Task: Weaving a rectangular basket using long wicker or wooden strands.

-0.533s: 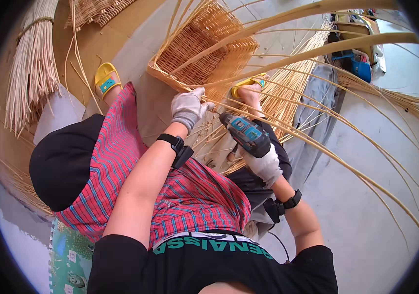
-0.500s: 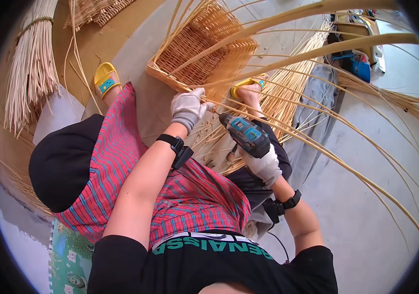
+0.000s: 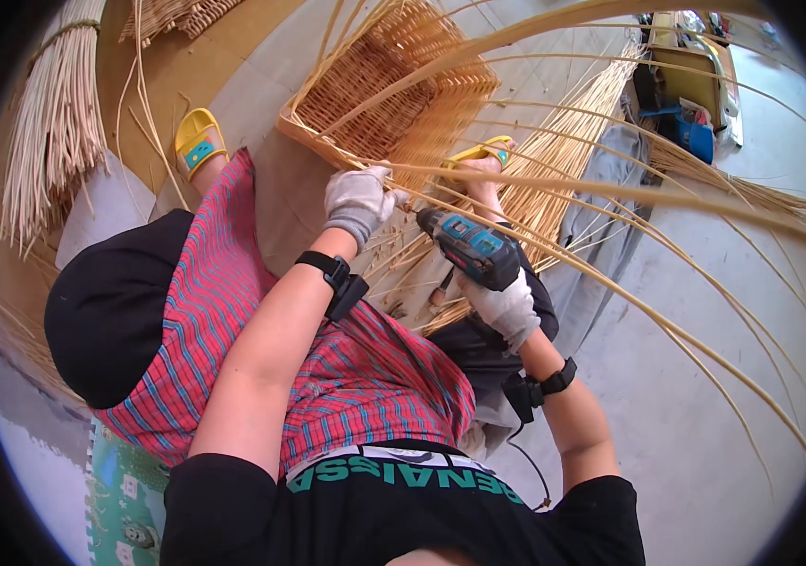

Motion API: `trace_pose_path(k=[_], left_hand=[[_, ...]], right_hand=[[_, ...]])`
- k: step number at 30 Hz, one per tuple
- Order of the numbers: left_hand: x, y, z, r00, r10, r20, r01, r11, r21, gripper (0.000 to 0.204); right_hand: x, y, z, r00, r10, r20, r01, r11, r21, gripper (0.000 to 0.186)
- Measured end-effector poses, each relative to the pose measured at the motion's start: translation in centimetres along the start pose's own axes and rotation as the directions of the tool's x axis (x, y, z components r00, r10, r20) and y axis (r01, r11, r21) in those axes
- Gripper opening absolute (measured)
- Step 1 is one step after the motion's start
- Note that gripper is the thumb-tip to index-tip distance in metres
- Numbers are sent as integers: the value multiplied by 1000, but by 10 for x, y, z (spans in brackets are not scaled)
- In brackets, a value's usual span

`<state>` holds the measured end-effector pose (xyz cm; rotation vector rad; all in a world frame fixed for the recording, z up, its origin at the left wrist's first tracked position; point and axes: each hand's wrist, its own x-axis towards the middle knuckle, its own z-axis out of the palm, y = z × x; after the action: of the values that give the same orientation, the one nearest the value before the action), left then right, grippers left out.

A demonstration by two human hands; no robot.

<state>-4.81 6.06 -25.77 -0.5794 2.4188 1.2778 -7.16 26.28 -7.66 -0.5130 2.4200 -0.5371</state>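
Note:
A wicker basket [image 3: 393, 99] tilts on its side in front of me, with long loose canes running off its rim to the right. My left hand [image 3: 358, 202], in a white work glove, is closed at the basket's near corner and pinches the rattan canes [image 3: 554, 247] there. My right hand [image 3: 506, 309], gloved too, grips a blue and black cordless drill [image 3: 472, 247] by its handle. The drill's nose points toward the left hand's fingertips. Whether the bit touches the canes I cannot make out.
A tied bundle of pale canes [image 3: 54, 141] hangs at the far left. More loose canes [image 3: 554, 156] lie on the floor beyond the drill. My feet in yellow slippers [image 3: 201, 141] flank the basket. A blue container [image 3: 693, 137] and other items stand at the back right.
One thick cane from the basket's corner has swung down on the right, toward me. The drill has moved slightly up and left. My left hand keeps its hold.

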Motion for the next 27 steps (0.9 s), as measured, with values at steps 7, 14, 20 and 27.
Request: trace_pose_path(k=[7,14,20,27], left_hand=[[0,3,-4,998,-46,30,46,999,0,55],[0,-6,-4,998,9,-67,-7,1000,28,49],[-8,-13,10,987,60,-148,-60,998,4,60],[2,-105,-22,743,-386,-547,-88,754,-651,28]], right_hand=[[1,16,6,999,-46,-18,46,999,-14,28],[-3,4,-11,996,74,60,-76,996,38,36],[-84,-13,-69,989,139,-52,-130,979,154,25],[-125,5,-9,961,275,42,-261,844,469,11]])
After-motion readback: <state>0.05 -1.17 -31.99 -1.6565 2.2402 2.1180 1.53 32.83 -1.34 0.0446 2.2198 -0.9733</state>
